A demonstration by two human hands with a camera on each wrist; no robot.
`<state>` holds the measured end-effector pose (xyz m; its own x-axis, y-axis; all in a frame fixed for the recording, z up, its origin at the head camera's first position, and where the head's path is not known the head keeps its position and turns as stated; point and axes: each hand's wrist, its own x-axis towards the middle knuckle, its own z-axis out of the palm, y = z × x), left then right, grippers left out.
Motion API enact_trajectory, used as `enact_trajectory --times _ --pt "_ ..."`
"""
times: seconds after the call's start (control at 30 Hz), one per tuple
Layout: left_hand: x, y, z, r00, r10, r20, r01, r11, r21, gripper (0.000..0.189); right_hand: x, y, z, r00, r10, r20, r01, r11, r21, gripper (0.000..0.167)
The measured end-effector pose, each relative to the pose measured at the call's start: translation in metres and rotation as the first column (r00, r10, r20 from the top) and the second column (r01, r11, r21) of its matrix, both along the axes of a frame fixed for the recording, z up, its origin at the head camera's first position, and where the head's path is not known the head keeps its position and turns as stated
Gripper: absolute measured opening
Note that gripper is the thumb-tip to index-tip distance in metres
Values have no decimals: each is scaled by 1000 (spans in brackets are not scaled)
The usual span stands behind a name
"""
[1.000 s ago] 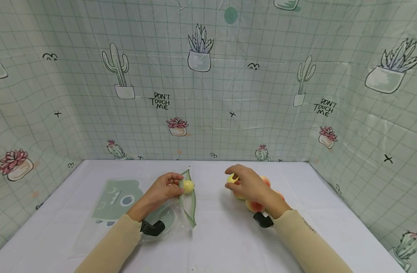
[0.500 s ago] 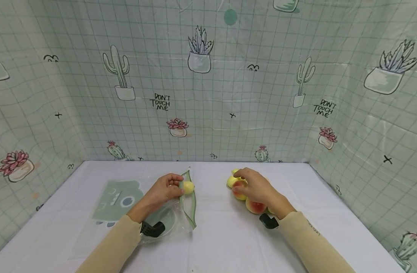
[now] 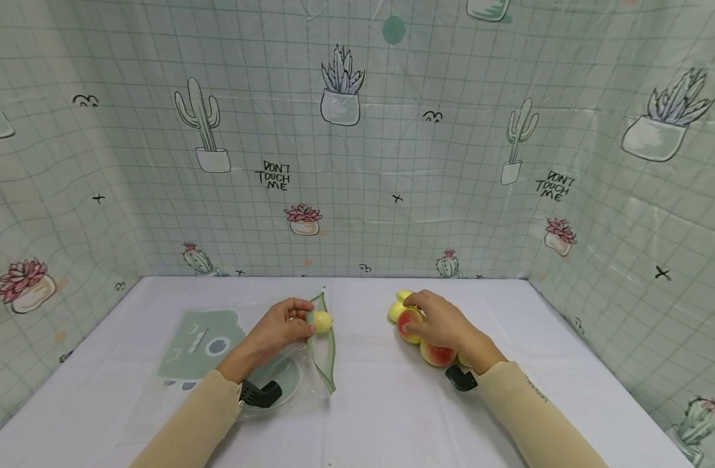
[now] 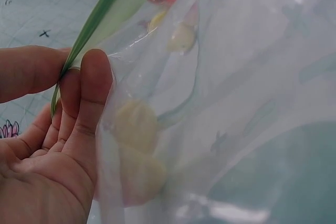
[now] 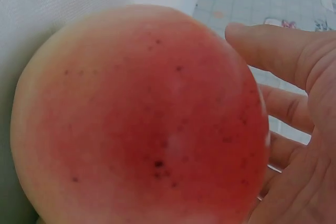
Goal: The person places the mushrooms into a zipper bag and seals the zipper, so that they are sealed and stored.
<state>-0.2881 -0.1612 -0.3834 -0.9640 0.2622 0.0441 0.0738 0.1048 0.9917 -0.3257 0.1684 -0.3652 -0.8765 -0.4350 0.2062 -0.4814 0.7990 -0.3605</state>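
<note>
In the head view, my left hand pinches the green-edged mouth of a clear zip bag lying on its side with a green cartoon print. A lemon shows at the opening beside the fingers. In the left wrist view, blurred pale yellow fruits appear through the plastic. On the right, my right hand has its thumb and fingers round a peach in a cluster of fruit. Close to the wrist sits another peach, which fills the right wrist view and hides the held one.
Yellow lemons lie just beyond the held peach, and part of another fruit shows under the right wrist. A white cloth covers the table. Behind it hangs a patterned curtain, with side panels left and right.
My right hand has drawn back slightly to the right and lower, and its fingers have come round a peach. The left hand keeps its hold on the bag in the same spot.
</note>
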Motion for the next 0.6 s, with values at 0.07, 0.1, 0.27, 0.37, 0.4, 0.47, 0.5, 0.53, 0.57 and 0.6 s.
enact_trajectory --times 0.07,0.1,0.27,0.37,0.4,0.47,0.5,0.53,0.57,0.6 --pt "1 -1 0 1000 -1 0 1 1000 -1 50 -1 -1 -1 1000 -2 5 2 1000 7 42" --pt "2 -2 0 1000 -1 0 1 1000 0 50 -1 -1 -2 1000 0 4 0 1000 11 41" --pt "2 -3 0 1000 -14 -9 14 1000 6 51 -4 -2 -4 1000 21 -11 -20 1000 18 37" --pt "1 -2 -1 1000 -17 -10 17 1000 10 50 -4 -2 -5 1000 29 -11 -29 999 14 35" --pt "1 -2 -1 1000 -18 -11 18 1000 9 50 -3 -2 -5 1000 27 -8 -27 1000 12 34" --pt "1 -2 -1 1000 -21 -12 21 1000 13 50 -3 -2 -4 1000 16 4 -16 1000 12 34" --pt "1 -1 -1 1000 -20 -11 20 1000 14 49 -2 -2 -4 1000 9 10 -10 1000 12 33" --pt "1 -1 -1 1000 -20 -13 21 1000 11 49 -2 -2 -4 1000 5 14 -5 1000 9 33" --pt "1 -1 -1 1000 -21 -17 21 1000 9 50 -2 -2 -4 1000 4 15 -4 1000 7 33" --pt "1 -1 -1 1000 -20 -17 20 1000 9 50 -2 -2 -4 1000 5 16 -5 1000 3 32"
